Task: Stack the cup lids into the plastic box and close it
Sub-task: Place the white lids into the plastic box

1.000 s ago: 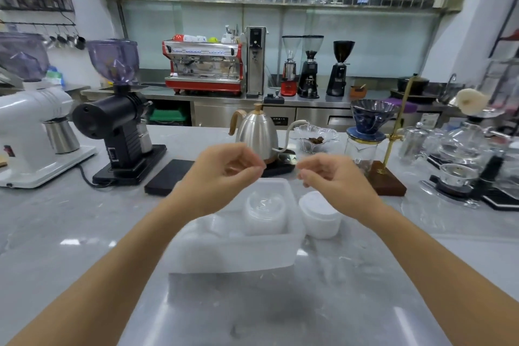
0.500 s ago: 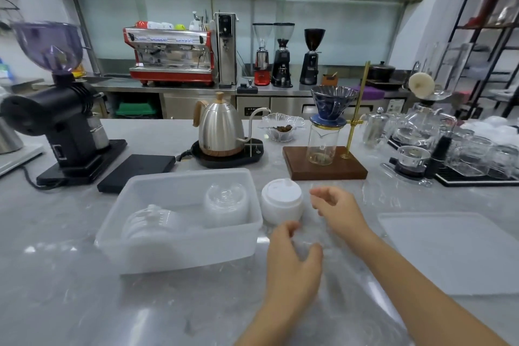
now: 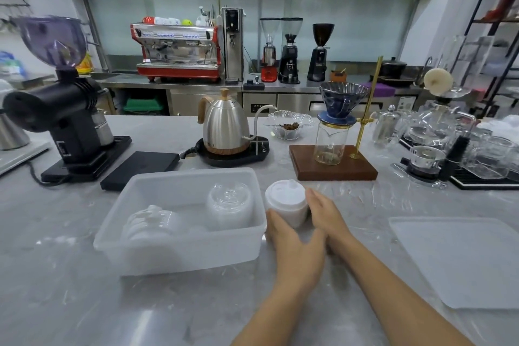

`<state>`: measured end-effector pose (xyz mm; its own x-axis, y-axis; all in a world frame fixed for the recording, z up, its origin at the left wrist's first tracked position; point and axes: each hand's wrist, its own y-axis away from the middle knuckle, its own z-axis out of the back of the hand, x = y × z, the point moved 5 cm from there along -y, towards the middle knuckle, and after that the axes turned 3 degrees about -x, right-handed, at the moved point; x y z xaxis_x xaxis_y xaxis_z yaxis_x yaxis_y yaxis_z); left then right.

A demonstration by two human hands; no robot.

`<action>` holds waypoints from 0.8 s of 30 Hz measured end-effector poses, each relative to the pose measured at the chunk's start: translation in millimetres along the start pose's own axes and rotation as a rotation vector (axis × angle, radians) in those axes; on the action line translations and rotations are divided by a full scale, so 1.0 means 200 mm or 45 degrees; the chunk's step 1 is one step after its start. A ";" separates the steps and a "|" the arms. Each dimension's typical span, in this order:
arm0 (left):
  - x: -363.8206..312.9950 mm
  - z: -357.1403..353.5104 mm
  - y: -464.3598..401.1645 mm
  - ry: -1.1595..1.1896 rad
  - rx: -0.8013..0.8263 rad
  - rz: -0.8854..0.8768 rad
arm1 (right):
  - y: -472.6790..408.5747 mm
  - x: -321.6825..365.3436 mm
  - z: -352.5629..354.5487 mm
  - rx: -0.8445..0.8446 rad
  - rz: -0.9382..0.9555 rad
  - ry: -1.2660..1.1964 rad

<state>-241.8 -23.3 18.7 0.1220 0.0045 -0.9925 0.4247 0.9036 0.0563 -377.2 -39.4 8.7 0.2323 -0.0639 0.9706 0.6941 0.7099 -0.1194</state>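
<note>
A translucent plastic box (image 3: 179, 247) sits open on the grey counter. Inside it, a stack of clear domed lids (image 3: 229, 203) stands at the right and another clear stack (image 3: 150, 223) lies on its side at the left. Just right of the box stands a stack of white cup lids (image 3: 285, 199). My left hand (image 3: 295, 244) cups its near left side and my right hand (image 3: 327, 216) presses its right side. The box's flat lid (image 3: 460, 258) lies on the counter at the right.
Behind the box are a black scale (image 3: 140, 167), a steel kettle on its base (image 3: 226, 129), a pour-over stand on a wooden base (image 3: 334, 166) and a black grinder (image 3: 61, 109). Glassware (image 3: 449, 146) crowds the far right.
Both hands came down from above the box and moved right to the white lid stack, closing around it. The camera view shifted right and down.
</note>
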 end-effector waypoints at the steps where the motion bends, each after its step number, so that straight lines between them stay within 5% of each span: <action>1: 0.00 0.00 0.00 0.014 0.003 0.014 | 0.00 0.00 0.00 0.001 0.003 -0.015; 15: -0.15 0.00 0.06 0.232 0.090 -0.291 | 0.05 0.21 0.27 -0.226 0.122 -0.343; 24: -0.65 0.54 -0.12 0.392 -0.194 -0.517 | 0.09 0.81 0.06 0.058 0.314 -0.499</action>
<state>-171.3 -90.7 158.4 -0.3041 -0.2536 -0.9183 0.2451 0.9106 -0.3327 -335.3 -29.1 166.3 0.1051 0.3744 0.9213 0.6182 0.7011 -0.3554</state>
